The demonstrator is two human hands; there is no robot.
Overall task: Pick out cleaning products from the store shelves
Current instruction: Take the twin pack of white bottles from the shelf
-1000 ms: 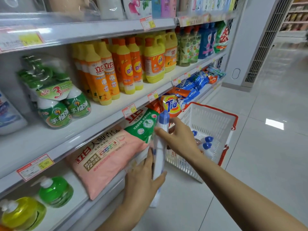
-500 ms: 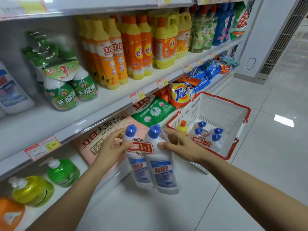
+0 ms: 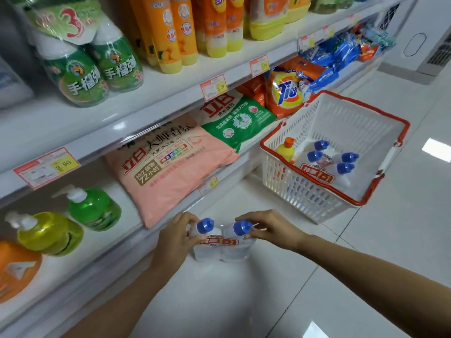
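Left hand (image 3: 174, 236) and right hand (image 3: 271, 229) grip a twin-pack (image 3: 220, 247): two white blue-capped bottles; red "1+1" band

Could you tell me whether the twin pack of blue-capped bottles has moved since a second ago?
Yes. The twin pack came away from the pink bag on the shelf and now sits lower, over the floor, between both hands.

A shop aisle is showing here: white shelves (image 3: 151, 93) are carrying price tags (image 3: 213, 87) along their edges, rows of orange detergent bottles (image 3: 170, 32) and washing powder bags (image 3: 170, 164) are lying on the left, and a shopping basket (image 3: 380, 167) is sitting on the tiled floor (image 3: 366, 252) at far right.
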